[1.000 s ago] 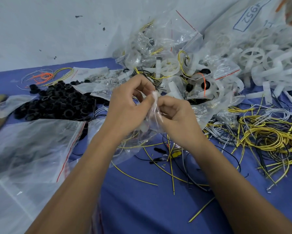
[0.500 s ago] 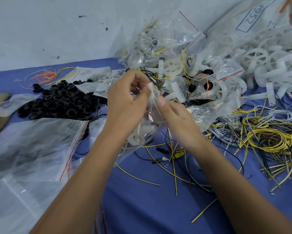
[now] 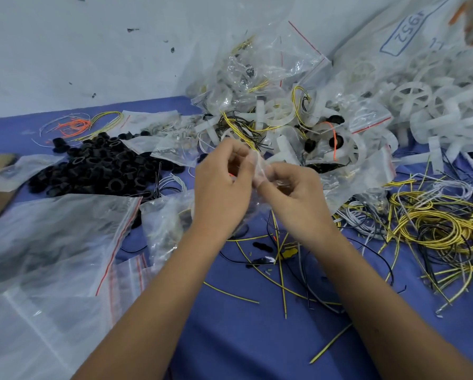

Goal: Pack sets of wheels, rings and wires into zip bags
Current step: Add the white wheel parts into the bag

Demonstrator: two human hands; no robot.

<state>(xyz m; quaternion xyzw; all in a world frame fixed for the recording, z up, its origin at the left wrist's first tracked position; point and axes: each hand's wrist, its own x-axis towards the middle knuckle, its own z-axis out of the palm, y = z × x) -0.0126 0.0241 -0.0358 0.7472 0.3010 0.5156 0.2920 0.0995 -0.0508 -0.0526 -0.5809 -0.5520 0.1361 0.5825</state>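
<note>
Both hands meet above the middle of the blue table (image 3: 230, 338). My left hand (image 3: 220, 187) and my right hand (image 3: 295, 198) pinch the top edge of a small clear zip bag (image 3: 260, 167) between thumbs and fingers. The bag hangs down behind the hands, so its contents stay mostly hidden. Black rings (image 3: 98, 167) lie heaped at the left. White wheels (image 3: 410, 97) pile up at the back right. A tangle of yellow and black wires (image 3: 432, 229) spreads out on the right.
Large clear zip bags with red strips (image 3: 52, 237) cover the left front. Filled small bags (image 3: 279, 111) are stacked against the white wall behind the hands. Loose yellow wire pieces (image 3: 282, 272) lie under my wrists. Orange wires (image 3: 73, 124) sit at the far left.
My hands have shifted slightly along the bag's top edge and stay pinched on it. The right hand's fingers curled in closer to the left thumb.
</note>
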